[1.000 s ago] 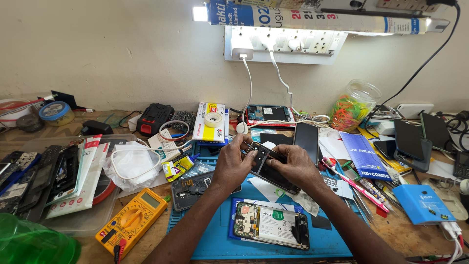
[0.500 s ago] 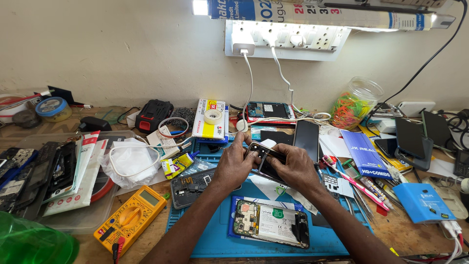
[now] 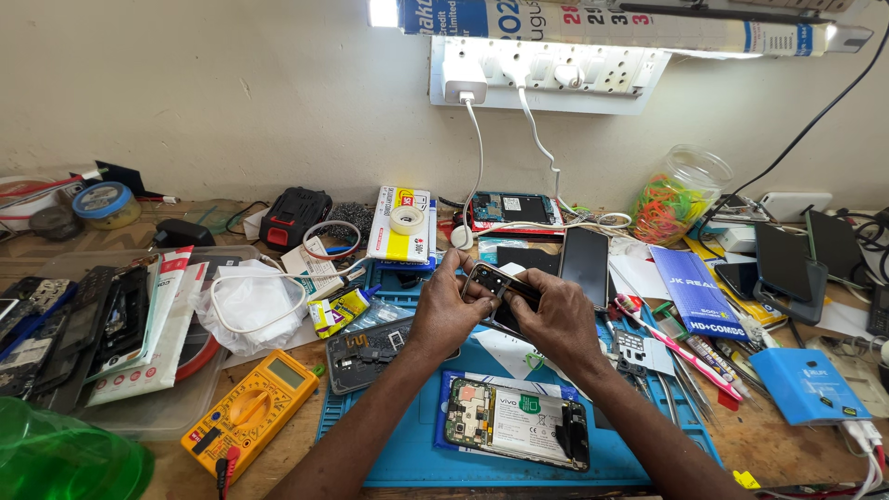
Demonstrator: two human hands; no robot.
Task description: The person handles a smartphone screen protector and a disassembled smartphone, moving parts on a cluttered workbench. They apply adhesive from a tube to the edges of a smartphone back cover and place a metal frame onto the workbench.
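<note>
My left hand (image 3: 447, 310) and my right hand (image 3: 554, 315) together hold a dark phone part with a shiny frame (image 3: 497, 281) above a blue work mat (image 3: 407, 444). Fingers of both hands pinch its top edge. Below the hands an opened phone (image 3: 516, 422) lies on the mat with its circuit board and battery showing. A dark back cover (image 3: 369, 350) rests left of my left wrist.
A yellow multimeter (image 3: 250, 412) lies at the front left, a white mask (image 3: 248, 301) and a tray of phone parts (image 3: 83, 324) further left. Toothbrushes and tweezers (image 3: 681, 356), a blue box (image 3: 804, 384) and phones sit at right. A socket strip (image 3: 546, 74) hangs on the wall.
The view has shifted slightly lower. Both hands stay on the phone part, with the fingers shifted a little along its top edge.
</note>
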